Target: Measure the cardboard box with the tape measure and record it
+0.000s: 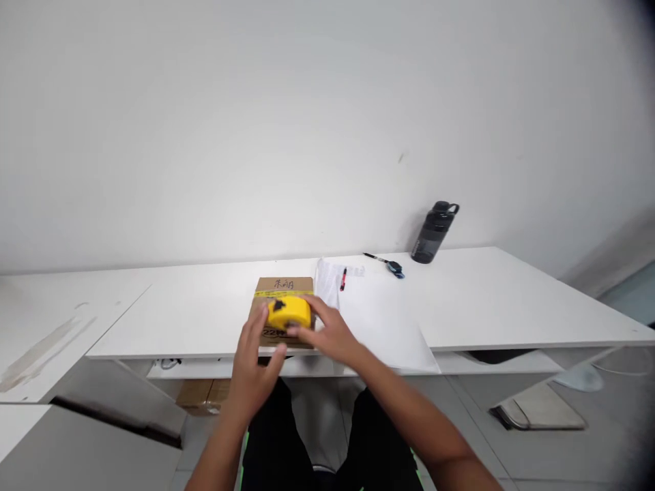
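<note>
A roll of yellow tape [294,311] is gripped at its right side between the thumb and fingers of my right hand [330,331]. A dark mark shows on its upper left face. It hovers over or rests on a small cardboard box [284,284]; I cannot tell which. The box has handwriting on top and a yellow strip across it. My left hand [256,368] is at the box's front left, thumb and fingers apart, fingertips close to the roll's left edge. Part of the box is hidden behind the roll and hands.
White paper sheets [381,317] lie right of the box and hang over the front edge, with a red marker [343,279] on them. Behind are a black pen [375,257], a small dark blue object [395,269] and a black bottle [434,233]. A shelf [307,366] runs under the white desk [194,307].
</note>
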Available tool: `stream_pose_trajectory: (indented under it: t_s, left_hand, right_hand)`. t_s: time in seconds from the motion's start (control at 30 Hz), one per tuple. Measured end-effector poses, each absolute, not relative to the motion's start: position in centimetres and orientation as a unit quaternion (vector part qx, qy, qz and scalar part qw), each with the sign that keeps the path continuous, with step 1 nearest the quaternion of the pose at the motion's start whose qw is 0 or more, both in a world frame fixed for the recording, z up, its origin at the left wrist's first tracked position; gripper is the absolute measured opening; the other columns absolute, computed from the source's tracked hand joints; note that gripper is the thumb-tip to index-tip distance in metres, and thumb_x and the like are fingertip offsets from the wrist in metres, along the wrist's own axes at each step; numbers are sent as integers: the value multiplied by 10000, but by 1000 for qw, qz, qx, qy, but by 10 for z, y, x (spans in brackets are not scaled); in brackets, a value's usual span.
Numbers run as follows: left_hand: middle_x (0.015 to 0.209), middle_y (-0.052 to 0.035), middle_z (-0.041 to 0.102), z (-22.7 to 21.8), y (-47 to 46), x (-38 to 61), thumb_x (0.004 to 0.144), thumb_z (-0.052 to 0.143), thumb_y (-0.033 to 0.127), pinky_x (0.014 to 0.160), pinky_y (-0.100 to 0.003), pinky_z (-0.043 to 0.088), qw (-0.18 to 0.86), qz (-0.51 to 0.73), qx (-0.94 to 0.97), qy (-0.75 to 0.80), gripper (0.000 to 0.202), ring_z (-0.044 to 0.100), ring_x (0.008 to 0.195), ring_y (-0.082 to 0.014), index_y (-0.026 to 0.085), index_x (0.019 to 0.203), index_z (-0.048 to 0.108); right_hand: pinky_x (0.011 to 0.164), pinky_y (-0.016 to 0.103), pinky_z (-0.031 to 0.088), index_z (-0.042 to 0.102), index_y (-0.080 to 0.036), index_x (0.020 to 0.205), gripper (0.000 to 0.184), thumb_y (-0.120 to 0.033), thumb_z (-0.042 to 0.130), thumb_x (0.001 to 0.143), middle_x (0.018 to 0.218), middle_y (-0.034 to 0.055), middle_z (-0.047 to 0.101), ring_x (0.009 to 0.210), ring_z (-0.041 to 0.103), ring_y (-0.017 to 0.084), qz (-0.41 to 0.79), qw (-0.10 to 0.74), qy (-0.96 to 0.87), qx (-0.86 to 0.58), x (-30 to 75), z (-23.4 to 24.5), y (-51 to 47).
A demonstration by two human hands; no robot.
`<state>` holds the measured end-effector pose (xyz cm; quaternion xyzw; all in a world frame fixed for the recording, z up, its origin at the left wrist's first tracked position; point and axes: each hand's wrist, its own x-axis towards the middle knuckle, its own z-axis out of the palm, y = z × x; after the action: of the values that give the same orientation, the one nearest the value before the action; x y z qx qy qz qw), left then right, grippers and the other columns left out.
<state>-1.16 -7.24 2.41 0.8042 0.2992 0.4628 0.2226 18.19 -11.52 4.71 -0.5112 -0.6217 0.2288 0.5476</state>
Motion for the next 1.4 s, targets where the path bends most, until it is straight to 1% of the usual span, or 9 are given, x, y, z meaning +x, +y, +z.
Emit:
stream_pose_trajectory:
  t_s: [0.1,0.2,0.37,0.5,0.8,0.9,1.03,1.17,1.4]
  left_hand:
    - [1528,-37,365,-2,-123,-4,818,634,505,1082,-474,428,379,469,762,236,792,431,1351,-283,448,1485,212]
    - [1421,-75,509,-40,-153,14,808,632,516,1013,-455,490,518,335,754,225,633,543,1245,-290,398,1396,430]
    - [1245,-53,653,-70,-153,46,719,732,371,1048,-474,434,478,141,835,233,534,594,1162,-293,397,1239,611]
    - [1257,-49,648,-55,-133,70,766,697,398,1025,-415,450,472,148,850,178,510,604,1146,-258,365,1263,594]
    - [1171,-81,671,-32,-100,92,797,669,392,997,-405,444,455,219,852,138,424,597,1108,-262,280,1203,632]
    - [1086,-108,694,-32,-75,118,795,661,448,864,-375,511,549,167,805,150,446,649,969,-251,192,1159,640]
    - [973,-101,700,-37,-34,168,801,627,497,758,-315,521,592,161,771,170,483,655,854,-219,123,1107,640]
    - [862,-52,692,-50,-8,190,727,700,438,745,-287,492,471,185,840,197,373,618,804,-199,148,962,697]
    - [794,-35,661,-76,9,190,762,681,421,657,-249,473,596,181,755,203,366,598,710,-151,119,968,670]
  right_hand:
    - [840,374,541,509,-332,1248,621,-624,672,725,1137,52,651,1006,647,243,333,616,-535,-473,164,-9,-179]
    - [828,424,553,542,-375,1214,542,-668,578,760,1079,48,662,970,664,259,366,629,-482,-489,145,-79,-225]
    - [816,463,542,674,-366,1027,288,-457,650,755,1007,34,711,948,682,304,376,543,-472,-584,162,-145,-262]
    - [723,419,539,691,-337,879,126,-411,615,810,833,23,700,790,673,272,330,517,-485,-624,204,-126,-271]
    - [679,340,528,603,-292,1129,323,-447,372,966,821,33,682,700,642,203,205,583,-482,-621,270,-56,-211]
    - [783,333,503,520,-255,1291,359,-331,359,980,987,61,695,853,658,204,90,431,-554,-706,317,-24,-145]
    - [752,360,462,319,-186,1473,555,-100,376,928,1174,181,622,941,654,265,-38,42,-596,-801,369,-5,-39]
    - [774,351,437,535,-185,1279,398,-76,412,916,1119,154,649,950,647,256,-32,-3,-641,-767,385,-20,15]
    - [750,328,433,490,-145,1269,393,-52,364,910,1096,152,631,949,627,239,-50,11,-633,-772,398,-48,20]
